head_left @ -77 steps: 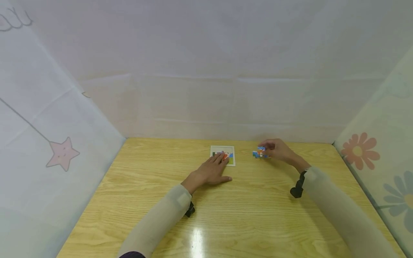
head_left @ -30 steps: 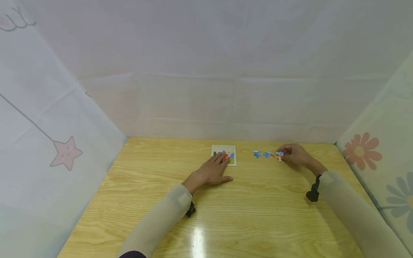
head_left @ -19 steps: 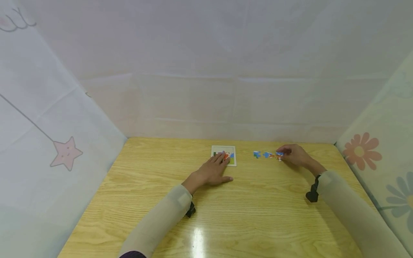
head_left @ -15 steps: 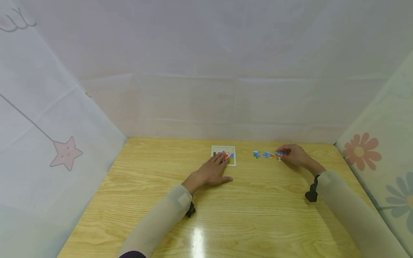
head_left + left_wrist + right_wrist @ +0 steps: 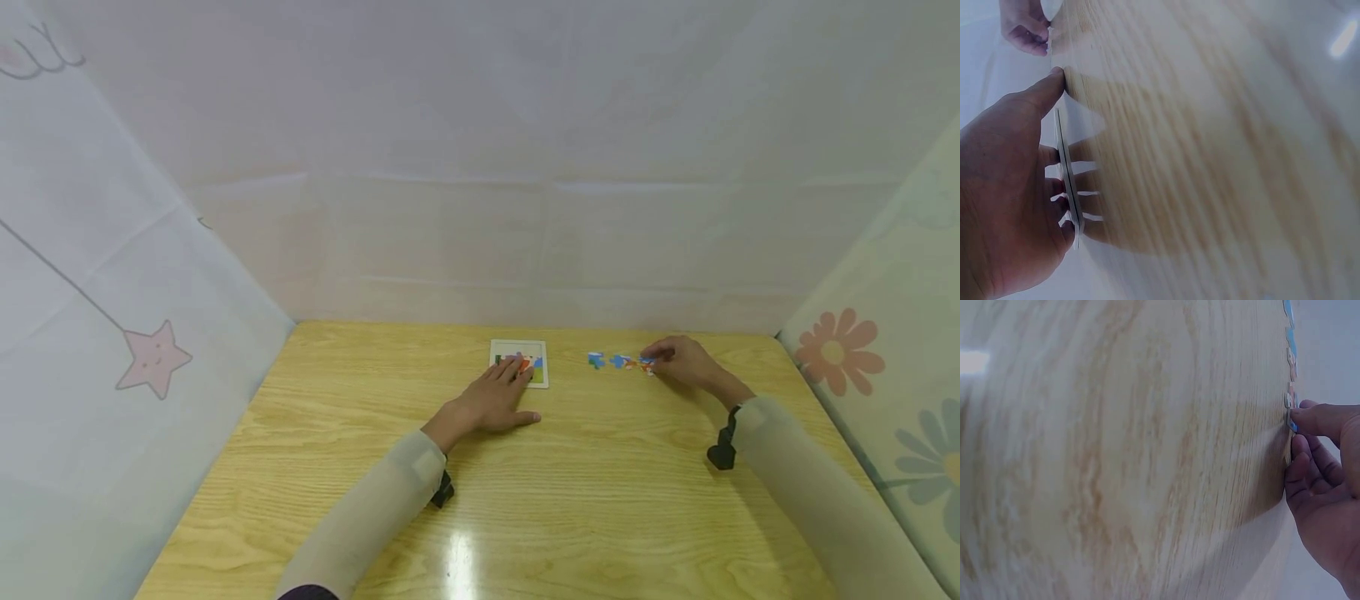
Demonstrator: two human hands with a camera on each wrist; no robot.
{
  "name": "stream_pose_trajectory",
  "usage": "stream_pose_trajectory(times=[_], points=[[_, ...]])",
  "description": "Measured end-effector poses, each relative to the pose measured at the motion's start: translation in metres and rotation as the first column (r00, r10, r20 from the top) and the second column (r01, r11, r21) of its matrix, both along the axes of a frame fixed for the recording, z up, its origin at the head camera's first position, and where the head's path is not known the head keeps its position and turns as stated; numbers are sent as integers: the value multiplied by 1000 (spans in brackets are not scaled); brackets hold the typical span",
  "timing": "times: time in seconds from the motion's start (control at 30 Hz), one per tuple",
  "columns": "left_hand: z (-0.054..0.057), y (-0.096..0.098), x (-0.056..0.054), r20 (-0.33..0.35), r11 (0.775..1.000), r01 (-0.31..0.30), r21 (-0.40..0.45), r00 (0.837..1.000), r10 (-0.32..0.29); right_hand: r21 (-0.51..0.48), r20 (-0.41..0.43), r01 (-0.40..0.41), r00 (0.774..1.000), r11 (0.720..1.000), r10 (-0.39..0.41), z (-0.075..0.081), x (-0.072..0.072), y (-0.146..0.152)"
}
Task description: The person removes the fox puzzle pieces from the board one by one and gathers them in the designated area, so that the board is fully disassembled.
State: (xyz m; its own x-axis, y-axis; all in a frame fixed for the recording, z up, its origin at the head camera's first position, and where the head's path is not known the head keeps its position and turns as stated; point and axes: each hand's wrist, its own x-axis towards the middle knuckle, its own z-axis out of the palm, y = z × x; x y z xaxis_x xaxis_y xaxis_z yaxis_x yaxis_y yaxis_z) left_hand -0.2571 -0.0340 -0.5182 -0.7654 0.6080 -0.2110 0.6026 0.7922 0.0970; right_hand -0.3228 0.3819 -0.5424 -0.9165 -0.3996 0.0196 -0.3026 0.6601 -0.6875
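My left hand (image 5: 491, 400) lies with straight, spread fingers over a small square jigsaw board (image 5: 517, 343). The board has a pale border and a partly covered colored picture. In the left wrist view, the thin edge of the board (image 5: 1067, 178) shows beneath the fingertips. To the right, my right hand (image 5: 684, 362) pinches a blue-and-orange puzzle piece (image 5: 647, 366) at the table surface, thumb and fingers curled at its edge. The right wrist view has that piece (image 5: 1292, 422) under the thumb. Part of it is hidden by the fingers.
Left of the held piece, a blue-and-orange puzzle piece (image 5: 619, 362) and a blue-and-green piece (image 5: 596, 360) lie in a row on the wooden table (image 5: 570, 475). A pale cloth backdrop (image 5: 420, 242) stands along the table's back edge.
My right hand has moved right, and the bunched pieces now lie spread in a row. Over the last second the pinched piece shifted slightly left. The left hand has stayed on the board.
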Motion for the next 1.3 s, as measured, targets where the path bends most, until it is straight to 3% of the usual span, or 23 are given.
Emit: stream_pose_trajectory(times=[0.53,0.77,1.3], points=[[-2,0,0,11,1000,-10,16,1000,9,1,-2,15,1000,1000,-15,3,4,-2],[1,0,1,12,1000,-9,17,1000,9,-33,-14,46,999,998,-47,10,2,-17],[1,1,1,-1,1000,-3,18,1000,3,-52,-196,-84,978,995,73,22,-6,-69]])
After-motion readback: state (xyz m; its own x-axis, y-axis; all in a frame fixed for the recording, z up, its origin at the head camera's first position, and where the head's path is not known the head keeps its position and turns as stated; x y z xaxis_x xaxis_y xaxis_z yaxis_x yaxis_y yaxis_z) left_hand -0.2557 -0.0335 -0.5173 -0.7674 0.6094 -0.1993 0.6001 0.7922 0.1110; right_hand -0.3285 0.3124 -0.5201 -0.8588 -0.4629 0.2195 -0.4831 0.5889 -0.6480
